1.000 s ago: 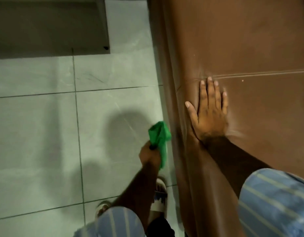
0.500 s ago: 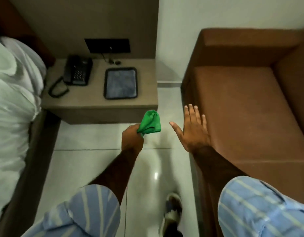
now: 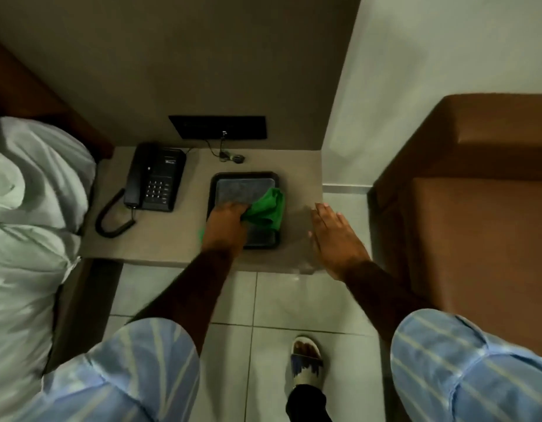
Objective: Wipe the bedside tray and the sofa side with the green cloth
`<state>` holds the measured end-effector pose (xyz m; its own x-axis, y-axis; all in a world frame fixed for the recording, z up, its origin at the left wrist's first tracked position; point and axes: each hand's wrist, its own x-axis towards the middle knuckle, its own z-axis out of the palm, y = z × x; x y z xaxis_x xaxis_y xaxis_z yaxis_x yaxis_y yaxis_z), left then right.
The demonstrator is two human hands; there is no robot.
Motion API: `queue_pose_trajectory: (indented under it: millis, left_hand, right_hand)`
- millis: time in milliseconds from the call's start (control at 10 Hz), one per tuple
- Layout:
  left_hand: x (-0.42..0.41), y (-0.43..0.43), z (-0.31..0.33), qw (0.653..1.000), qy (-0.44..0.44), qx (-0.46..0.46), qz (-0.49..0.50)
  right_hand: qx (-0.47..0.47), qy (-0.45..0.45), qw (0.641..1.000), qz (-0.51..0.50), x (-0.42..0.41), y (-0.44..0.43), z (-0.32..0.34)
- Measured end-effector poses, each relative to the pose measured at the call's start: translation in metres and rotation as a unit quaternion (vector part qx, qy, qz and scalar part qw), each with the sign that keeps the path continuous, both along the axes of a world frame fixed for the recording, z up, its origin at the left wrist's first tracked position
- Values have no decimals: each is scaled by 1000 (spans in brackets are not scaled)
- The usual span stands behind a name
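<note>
A black-rimmed tray (image 3: 233, 176) with a grey inner surface lies on the beige bedside table (image 3: 160, 239). My left hand (image 3: 225, 225) grips the green cloth (image 3: 265, 210) and presses it on the tray's right half, covering part of the tray. My right hand (image 3: 335, 239) hovers flat with fingers together and thumb apart over the table's right end, holding nothing. The brown sofa (image 3: 476, 208) stands to the right, its side (image 3: 388, 220) facing the table.
A black corded telephone (image 3: 155, 178) sits left of the tray. A dark wall panel (image 3: 218, 127) with a cable is behind it. White bedding (image 3: 29, 208) lies at the left. My sandalled foot (image 3: 306, 363) stands on the tiled floor.
I have turned from the sofa side to the bedside table. My left hand carried the green cloth forward onto the tray. My right hand came off the sofa and moved over the table.
</note>
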<state>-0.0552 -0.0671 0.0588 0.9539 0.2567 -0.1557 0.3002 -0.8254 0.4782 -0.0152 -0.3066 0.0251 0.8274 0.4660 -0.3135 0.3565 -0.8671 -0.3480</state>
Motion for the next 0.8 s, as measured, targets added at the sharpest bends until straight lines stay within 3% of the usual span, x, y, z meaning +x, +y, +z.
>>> queue_pose_trajectory:
  millis: [200,500,600,700,800]
  left_hand:
    - [54,38,-78,994,20,88,-57]
    - [12,26,-168,986,41,116,-113]
    - [4,24,-175,981,28,137,-134]
    - [10,27,-158,975,82,138,-153]
    - [22,35,-116,973,121,107,-164]
  right_hand:
    - [-3,11,1000,0,39,32,-69]
    - [-14,-26,1000,10,27,47,-155]
    - [-34,-48,998,9,18,47,-165]
    - [-36,13,999,19,29,50,-147]
    - [-27,25,999,6,56,41,-90]
